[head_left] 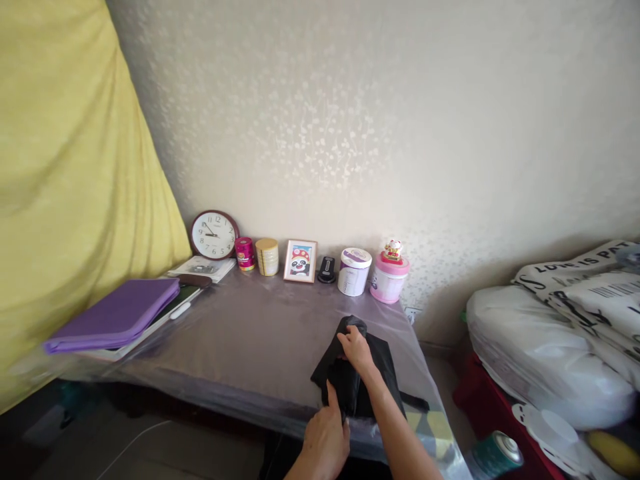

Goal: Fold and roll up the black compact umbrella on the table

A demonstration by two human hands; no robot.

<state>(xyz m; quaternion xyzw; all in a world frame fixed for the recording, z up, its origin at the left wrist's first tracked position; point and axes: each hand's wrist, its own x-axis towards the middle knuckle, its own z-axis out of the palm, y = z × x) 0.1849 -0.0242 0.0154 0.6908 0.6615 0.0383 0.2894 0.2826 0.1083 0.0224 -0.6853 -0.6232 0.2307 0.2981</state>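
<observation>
A dark black folded fabric piece with a glossy sheen lies near the table's right front corner. I cannot make out exactly what kind of article it is. A short black strap sticks out from its right side. My right hand is on its far end, fingers bent and closed on the cloth. Lower down, my left hand is at the near edge, its index finger stretched along the fabric and the thumb beside it, with cloth between them. The other left fingers are mostly hidden.
A plastic-covered table fills the middle. Along the wall stand a clock, jars, a framed panda picture, a white tub and a pink tub. A purple folder lies left; bulky bags sit right.
</observation>
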